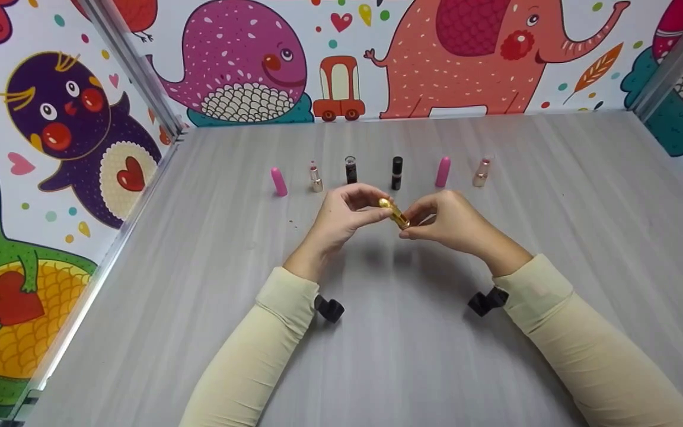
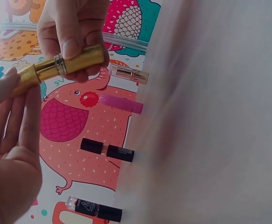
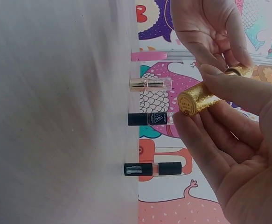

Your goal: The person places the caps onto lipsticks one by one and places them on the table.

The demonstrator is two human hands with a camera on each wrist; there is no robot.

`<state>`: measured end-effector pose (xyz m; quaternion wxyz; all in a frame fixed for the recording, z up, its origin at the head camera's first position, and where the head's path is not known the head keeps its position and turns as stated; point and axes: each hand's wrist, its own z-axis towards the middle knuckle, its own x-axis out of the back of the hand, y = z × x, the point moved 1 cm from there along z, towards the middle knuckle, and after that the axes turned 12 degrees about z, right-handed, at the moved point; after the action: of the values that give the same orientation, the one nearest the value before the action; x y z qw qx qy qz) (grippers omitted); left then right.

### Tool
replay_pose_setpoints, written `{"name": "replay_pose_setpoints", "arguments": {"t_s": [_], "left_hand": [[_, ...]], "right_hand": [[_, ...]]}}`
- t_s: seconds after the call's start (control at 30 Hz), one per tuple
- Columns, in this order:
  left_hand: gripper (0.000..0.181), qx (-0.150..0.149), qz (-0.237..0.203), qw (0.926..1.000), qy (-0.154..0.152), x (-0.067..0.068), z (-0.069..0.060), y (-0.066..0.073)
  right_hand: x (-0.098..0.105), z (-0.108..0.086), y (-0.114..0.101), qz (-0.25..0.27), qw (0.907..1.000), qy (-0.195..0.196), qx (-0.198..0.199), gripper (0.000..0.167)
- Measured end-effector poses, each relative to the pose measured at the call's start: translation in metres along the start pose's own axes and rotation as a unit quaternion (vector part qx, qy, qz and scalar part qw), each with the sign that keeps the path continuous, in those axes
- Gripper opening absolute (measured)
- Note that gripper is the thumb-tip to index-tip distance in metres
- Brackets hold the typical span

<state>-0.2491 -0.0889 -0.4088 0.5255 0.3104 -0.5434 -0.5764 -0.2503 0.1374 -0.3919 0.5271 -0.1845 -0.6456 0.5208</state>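
Both hands hold a gold lipstick tube (image 1: 399, 219) above the table. My left hand (image 1: 344, 214) pinches its upper, cap end between thumb and fingers. With thumb and fingertips, my right hand (image 1: 449, 220) grips the base end. Seen from the left wrist, the narrower inner gold sleeve (image 2: 46, 70) shows between the cap and a silvery ring; whether a lipstick bullet is inside is hidden. The right wrist view shows the round gold bottom of the base (image 3: 187, 104). The tube slants in the air, apart from the table.
Behind the hands several tubes stand upright in a row: a pink one (image 1: 279, 182), a clear-capped one (image 1: 316, 177), a black clear-topped one (image 1: 351, 170), a black one (image 1: 396, 173), another pink one (image 1: 443, 172) and a rose-gold one (image 1: 481, 173). Cartoon-printed walls (image 1: 347, 35) border the grey table (image 1: 199, 267).
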Motion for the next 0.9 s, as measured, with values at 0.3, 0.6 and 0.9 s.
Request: {"name": "replay_pose_setpoints", "arguments": {"t_s": [0.3, 0.6, 0.9], "left_hand": [[0.020, 0.008, 0.031, 0.9995, -0.002, -0.0043, -0.0005, -0.0002], [0.021, 0.009, 0.036, 0.9993, -0.008, -0.0066, -0.0007, -0.0009], [0.022, 0.013, 0.067, 0.9977, -0.002, -0.0092, -0.0014, -0.0007]], "right_hand": [[-0.0026, 0.0002, -0.0013, 0.000, 1.0000, 0.006, -0.001, 0.021], [-0.0044, 0.0000, -0.0019, -0.002, 0.9999, 0.014, 0.002, 0.024], [-0.0052, -0.0007, -0.0034, 0.005, 0.9997, 0.025, 0.001, 0.023]]}}
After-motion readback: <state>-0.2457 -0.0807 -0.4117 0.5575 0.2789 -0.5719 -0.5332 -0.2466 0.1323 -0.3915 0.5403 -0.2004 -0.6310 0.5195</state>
